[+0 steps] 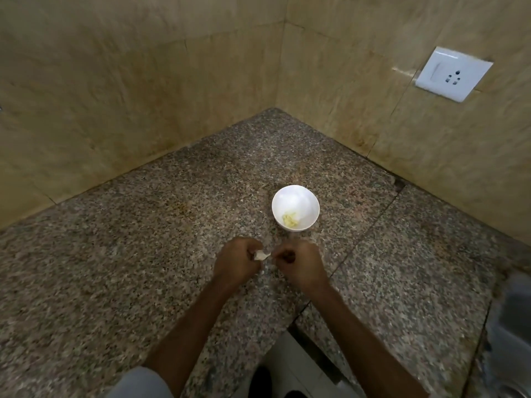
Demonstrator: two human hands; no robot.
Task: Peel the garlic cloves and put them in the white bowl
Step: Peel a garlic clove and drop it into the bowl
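Note:
A small white bowl (295, 207) stands on the speckled granite counter (143, 239), with pale yellow peeled garlic (289, 219) lying in its near side. Just in front of the bowl my two hands meet over the counter. My left hand (237, 262) pinches a whitish garlic clove (261, 255) in its papery skin. My right hand (298, 264) has its fingers curled at the other end of the clove, pinching its skin. Most of the clove is hidden by my fingers.
Beige tiled walls form a corner behind the counter. A white wall socket (452, 73) sits on the right wall. The counter's inner edge cuts in near the bottom middle, with floor and dark shoes (260, 382) below. A blurred metallic thing (511, 334) lies at the right edge.

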